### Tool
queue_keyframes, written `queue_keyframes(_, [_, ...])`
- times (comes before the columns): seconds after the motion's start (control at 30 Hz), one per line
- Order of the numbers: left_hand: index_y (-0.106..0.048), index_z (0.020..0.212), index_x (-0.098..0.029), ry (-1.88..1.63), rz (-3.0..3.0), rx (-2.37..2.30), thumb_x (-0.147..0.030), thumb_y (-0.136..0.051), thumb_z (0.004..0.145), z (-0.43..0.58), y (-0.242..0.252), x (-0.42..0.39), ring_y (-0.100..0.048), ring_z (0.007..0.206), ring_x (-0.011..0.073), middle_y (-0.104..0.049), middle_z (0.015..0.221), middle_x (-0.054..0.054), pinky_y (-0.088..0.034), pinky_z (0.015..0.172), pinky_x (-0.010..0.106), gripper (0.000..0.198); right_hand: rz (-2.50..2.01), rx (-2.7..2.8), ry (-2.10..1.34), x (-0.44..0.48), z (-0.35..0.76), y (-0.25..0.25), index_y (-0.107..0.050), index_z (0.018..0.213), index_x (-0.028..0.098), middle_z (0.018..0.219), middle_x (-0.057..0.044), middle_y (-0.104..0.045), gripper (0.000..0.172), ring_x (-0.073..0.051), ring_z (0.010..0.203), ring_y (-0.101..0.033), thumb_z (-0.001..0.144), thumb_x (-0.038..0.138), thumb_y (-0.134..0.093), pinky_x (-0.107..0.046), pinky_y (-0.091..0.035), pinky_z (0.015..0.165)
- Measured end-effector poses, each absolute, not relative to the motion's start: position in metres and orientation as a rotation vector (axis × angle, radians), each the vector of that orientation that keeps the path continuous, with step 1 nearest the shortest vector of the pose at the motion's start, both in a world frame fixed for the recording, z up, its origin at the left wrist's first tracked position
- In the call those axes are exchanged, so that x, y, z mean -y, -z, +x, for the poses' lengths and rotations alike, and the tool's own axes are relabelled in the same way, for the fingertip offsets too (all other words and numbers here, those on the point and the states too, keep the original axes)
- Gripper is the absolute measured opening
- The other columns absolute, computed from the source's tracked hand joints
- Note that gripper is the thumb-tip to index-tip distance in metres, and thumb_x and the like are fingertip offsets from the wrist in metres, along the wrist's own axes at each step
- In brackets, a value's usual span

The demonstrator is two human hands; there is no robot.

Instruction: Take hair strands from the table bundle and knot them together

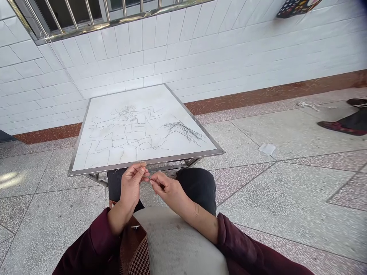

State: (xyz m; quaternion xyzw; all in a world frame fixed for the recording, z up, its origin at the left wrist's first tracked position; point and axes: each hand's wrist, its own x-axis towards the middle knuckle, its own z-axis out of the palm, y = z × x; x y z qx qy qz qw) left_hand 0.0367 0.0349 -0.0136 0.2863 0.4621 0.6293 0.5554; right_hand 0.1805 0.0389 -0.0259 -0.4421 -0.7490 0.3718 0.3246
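Both hands pinch, close together just above the knees. The left hand (132,187) has its finger and thumb shut on a thin strand (145,176), and the right hand (168,189) pinches at that strand or one just beside it. It is too thin to see well. The two hands almost touch at the fingertips.

Just ahead of the hands is a white table (100,170) with a metal edge. Thin dark strands lie on it in long, wiggly lines, and a messy bunch (183,131) sits ahead and to the right of the hands.

A few things could go wrong here. The strand is so thin that it could slip out if a finger and thumb ease up. If the hands pull too hard or too fast, it could snap. If a sleeve (237,244) or a hand brushes the table, the lines could get pushed out of place, and the messy bunch could get more tangled. A strand that falls could be hard to spot on the speckled floor tiles (289,198). A bit of wind could also move the light strands around.
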Motion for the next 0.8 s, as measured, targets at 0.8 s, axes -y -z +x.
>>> queue_keyframes(0.8, [-0.074, 0.093, -0.015, -1.319, 0.736, -1.087, -0.036, -0.078, 0.072, 0.034, 0.021, -0.032, -0.057, 0.059, 0.0085, -0.066, 0.069, 0.000, -0.045, 0.053, 0.019, 0.030, -0.532, 2.427, -0.290, -0.054, 0.201, 0.014, -0.063, 0.086, 0.018, 0.068, -0.001, -0.059, 0.025, -0.013, 0.064, -0.052, 0.101, 0.025, -0.045, -0.024, -0.041, 0.059])
